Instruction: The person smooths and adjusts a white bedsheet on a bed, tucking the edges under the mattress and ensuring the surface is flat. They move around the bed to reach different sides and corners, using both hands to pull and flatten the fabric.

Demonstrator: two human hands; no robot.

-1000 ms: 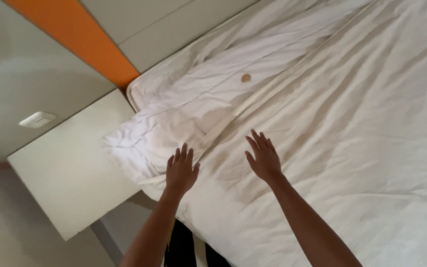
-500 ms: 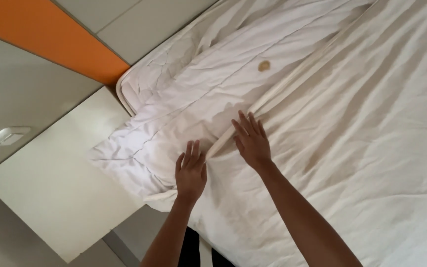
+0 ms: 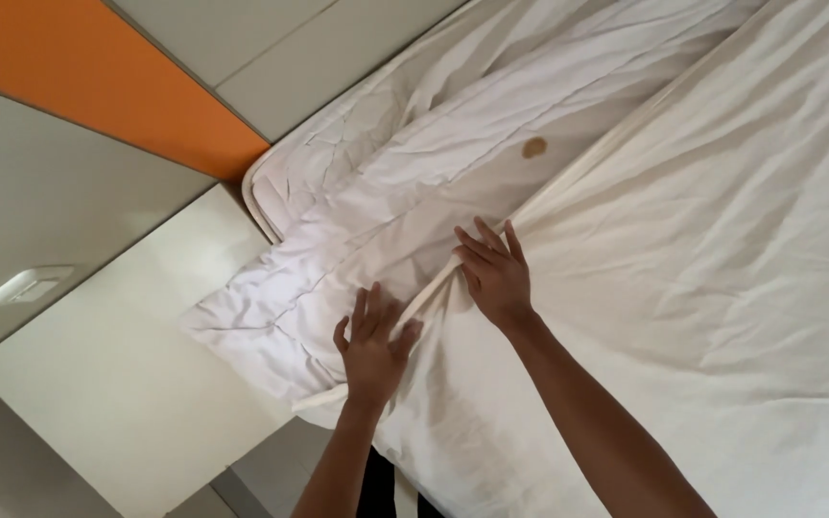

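My left hand point(image 3: 372, 345) lies flat, fingers spread, on a rumpled white sheet near the bed's corner. My right hand point(image 3: 493, 271) rests palm down, fingers apart, on the piped hem point(image 3: 587, 163) of a cream cover point(image 3: 722, 269) that runs diagonally across the bed. Under both lies a white quilted layer point(image 3: 271, 307) whose corner hangs over the bed's edge. A small brown stain point(image 3: 533, 147) marks the white sheet beyond my right hand. Neither hand grips any cloth.
A pale bedside table point(image 3: 117, 384) stands next to the bed's corner on the left. Behind it are a grey wall with a white switch plate point(image 3: 23, 285) and an orange panel point(image 3: 98, 77). The mattress corner point(image 3: 259, 192) shows by the wall.
Both hands have moved forward and closer together along the hem. The view has shifted, so the bed corner and table sit further right and nearer.
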